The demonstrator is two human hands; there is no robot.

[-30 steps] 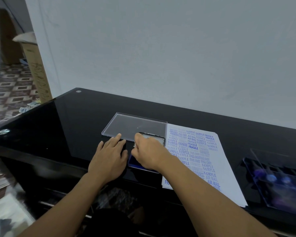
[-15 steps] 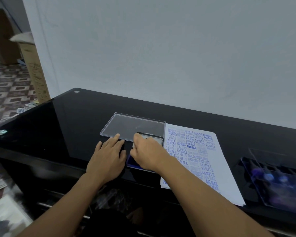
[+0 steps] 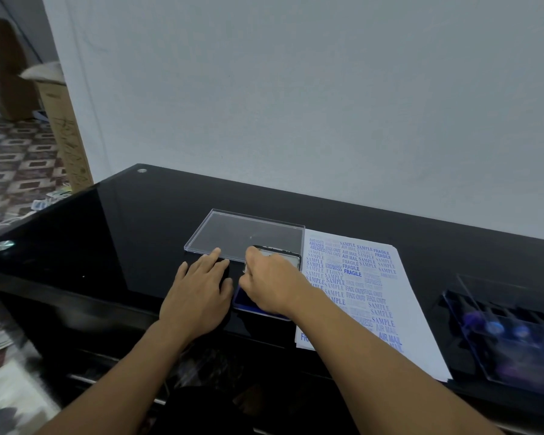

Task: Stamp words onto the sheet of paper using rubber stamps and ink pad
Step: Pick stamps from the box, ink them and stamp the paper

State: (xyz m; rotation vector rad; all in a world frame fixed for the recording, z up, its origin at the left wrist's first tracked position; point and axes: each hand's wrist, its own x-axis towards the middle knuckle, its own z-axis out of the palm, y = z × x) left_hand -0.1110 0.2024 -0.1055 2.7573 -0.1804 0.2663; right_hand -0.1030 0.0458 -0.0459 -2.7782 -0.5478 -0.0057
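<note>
A white sheet of paper covered in blue stamped words lies on the black glass table. Left of it sits the ink pad, its blue surface partly showing and its open lid raised at the back. My right hand is curled over the pad, gripping a rubber stamp that is almost wholly hidden under the fingers. My left hand lies flat with straight fingers on the table just left of the pad, fingertips near a clear plastic lid.
A clear-lidded tray with several blue-handled stamps stands at the right end of the table. A white wall runs behind the table. A cardboard box stands on the patterned floor at the left.
Both hands stay in place at the ink pad; only the view has shifted slightly.
</note>
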